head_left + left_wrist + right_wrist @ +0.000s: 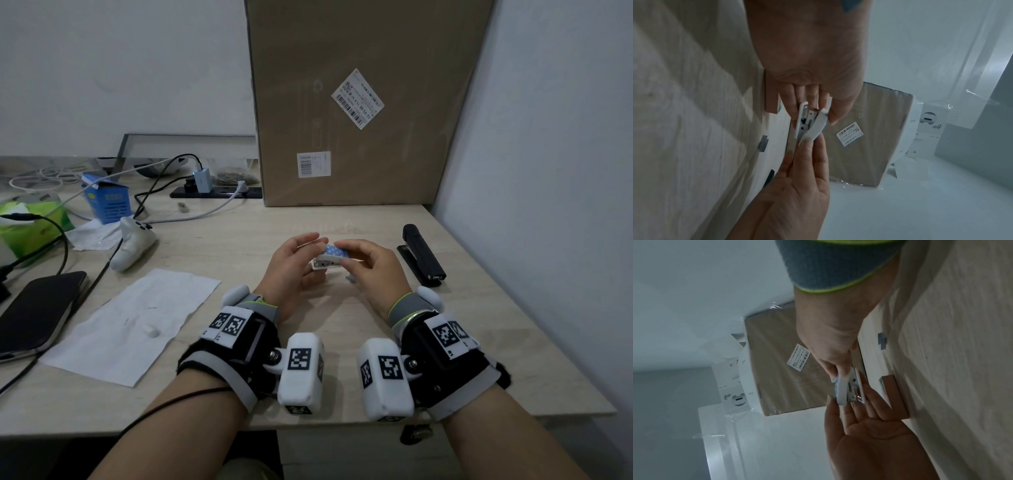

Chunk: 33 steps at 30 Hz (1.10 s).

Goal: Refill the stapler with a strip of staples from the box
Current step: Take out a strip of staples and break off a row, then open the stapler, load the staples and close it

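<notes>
A small white stapler (329, 257) with a blue dotted top is held above the desk between both hands. My left hand (310, 255) pinches its left end and my right hand (346, 262) grips its right end. In the left wrist view the small stapler (809, 123) is hinged open, showing the metal channel between base and lid. It also appears hinged open in the right wrist view (849, 389). A small brownish box (894, 395) lies on the desk under the hands. A black stapler (423, 255) lies closed on the desk to the right.
A tall cardboard box (359, 102) leans on the wall at the back. A paper sheet (137, 322), a dark phone (37, 308), a white controller (133, 243), a blue carton (108, 202), a green tissue pack (30, 226) and cables fill the left side.
</notes>
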Tool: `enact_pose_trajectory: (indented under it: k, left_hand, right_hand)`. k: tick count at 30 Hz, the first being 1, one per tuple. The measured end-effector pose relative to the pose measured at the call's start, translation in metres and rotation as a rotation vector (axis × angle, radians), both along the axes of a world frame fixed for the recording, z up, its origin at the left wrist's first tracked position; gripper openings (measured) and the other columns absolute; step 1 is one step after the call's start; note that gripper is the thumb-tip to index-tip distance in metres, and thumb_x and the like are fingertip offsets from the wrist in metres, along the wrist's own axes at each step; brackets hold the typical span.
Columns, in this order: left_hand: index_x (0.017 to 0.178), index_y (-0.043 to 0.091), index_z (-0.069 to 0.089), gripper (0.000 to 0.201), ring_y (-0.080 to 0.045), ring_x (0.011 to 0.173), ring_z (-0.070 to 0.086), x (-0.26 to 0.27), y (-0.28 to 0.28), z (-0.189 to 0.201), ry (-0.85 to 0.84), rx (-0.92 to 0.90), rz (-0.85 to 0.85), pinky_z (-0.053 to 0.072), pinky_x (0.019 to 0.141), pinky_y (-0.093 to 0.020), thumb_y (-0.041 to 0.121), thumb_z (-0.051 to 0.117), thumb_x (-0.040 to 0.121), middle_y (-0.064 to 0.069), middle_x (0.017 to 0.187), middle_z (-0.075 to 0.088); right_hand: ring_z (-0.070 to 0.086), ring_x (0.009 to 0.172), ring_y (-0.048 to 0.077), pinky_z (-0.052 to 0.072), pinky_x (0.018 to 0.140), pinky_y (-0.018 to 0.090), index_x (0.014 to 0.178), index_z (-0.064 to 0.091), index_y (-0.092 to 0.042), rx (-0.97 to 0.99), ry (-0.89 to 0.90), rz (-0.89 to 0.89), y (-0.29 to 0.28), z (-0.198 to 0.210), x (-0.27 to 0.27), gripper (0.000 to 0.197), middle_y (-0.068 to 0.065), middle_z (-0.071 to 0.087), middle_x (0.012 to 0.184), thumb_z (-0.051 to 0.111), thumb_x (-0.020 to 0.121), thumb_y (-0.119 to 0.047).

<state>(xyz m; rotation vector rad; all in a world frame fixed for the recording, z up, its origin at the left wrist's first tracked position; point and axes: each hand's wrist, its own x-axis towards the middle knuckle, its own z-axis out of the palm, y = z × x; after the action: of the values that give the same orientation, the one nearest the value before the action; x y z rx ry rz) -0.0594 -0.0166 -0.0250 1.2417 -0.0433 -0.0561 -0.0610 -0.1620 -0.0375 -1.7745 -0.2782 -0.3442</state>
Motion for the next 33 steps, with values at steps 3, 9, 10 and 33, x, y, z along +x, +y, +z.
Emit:
enact_pose_trajectory:
  k: [3, 9, 10, 33]
  left_hand:
    - [0.104, 0.019, 0.06, 0.017, -0.018, 0.077, 0.06, -0.001, -0.002, 0.001, 0.003, 0.001, 0.028, 0.051, 0.071, -0.032, 0.023, 0.061, 0.088, -0.006, 0.106, 0.065]
    - [0.099, 0.008, 0.06, 0.015, -0.02, 0.087, 0.063, 0.005, 0.004, -0.001, -0.095, 0.17, 0.364, 0.05, 0.057, -0.022, 0.006, 0.052, 0.087, -0.002, 0.091, 0.066]
    - [0.094, 0.009, 0.061, 0.014, -0.02, 0.085, 0.063, 0.007, 0.007, -0.003, -0.101, 0.224, 0.412, 0.049, 0.064, -0.025, 0.005, 0.051, 0.085, -0.001, 0.086, 0.067]
    - [0.078, 0.015, 0.06, 0.015, -0.026, 0.092, 0.062, 0.004, 0.009, -0.006, -0.064, 0.337, 0.353, 0.059, 0.072, -0.038, 0.003, 0.053, 0.082, -0.009, 0.09, 0.063]
  right_hand:
    - [0.064, 0.086, 0.01, 0.052, 0.068, 0.013, 0.098, 0.068, -0.015, 0.028, -0.013, -0.059, -0.001, 0.002, 0.0, 0.02, 0.003, 0.069, 0.097, 0.064, 0.081, -0.005]
    - [0.065, 0.086, 0.018, 0.047, 0.076, 0.024, 0.093, 0.07, -0.011, -0.067, 0.06, -0.491, -0.018, -0.001, 0.011, 0.017, 0.007, 0.072, 0.094, 0.069, 0.076, -0.012]
    - [0.064, 0.084, 0.019, 0.044, 0.074, 0.023, 0.091, 0.069, -0.011, -0.077, 0.106, -0.539, -0.02, -0.002, 0.012, 0.016, 0.007, 0.072, 0.094, 0.068, 0.075, -0.012]
    - [0.037, 0.122, 0.032, 0.033, 0.091, 0.043, 0.113, 0.053, -0.016, -0.488, 0.109, -0.907, -0.038, 0.004, 0.01, 0.037, 0.011, 0.05, 0.126, 0.06, 0.077, -0.015]
